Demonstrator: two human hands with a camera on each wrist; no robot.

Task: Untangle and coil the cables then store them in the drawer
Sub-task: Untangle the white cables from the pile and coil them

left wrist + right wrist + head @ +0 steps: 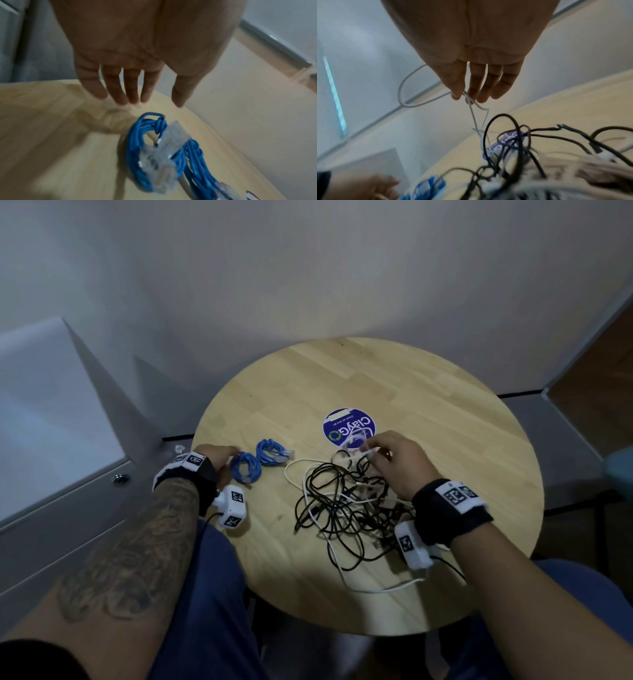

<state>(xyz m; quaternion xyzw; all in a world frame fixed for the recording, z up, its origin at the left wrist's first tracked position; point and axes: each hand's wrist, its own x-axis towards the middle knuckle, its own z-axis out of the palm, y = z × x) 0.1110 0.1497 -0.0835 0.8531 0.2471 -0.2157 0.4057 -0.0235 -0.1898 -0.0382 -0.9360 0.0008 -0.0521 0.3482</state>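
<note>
Fingers (458,83) of right hand (399,460) pinch white cable (412,86); left hand (137,54) spread.

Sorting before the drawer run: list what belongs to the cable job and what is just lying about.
Job:
- two coiled blue Ethernet cables
- tangled black and white cables
- white cable pinched by right hand
- drawer cabinet

Lying about:
- round ClayGo sticker
- wooden table

A table (445,412) stands before a wall, a cabinet (51,412) to its left. On the table, two coils (245,467) lie side by side at left, a tangle (346,508) at right, a sticker (342,422) behind the tangle.
</note>
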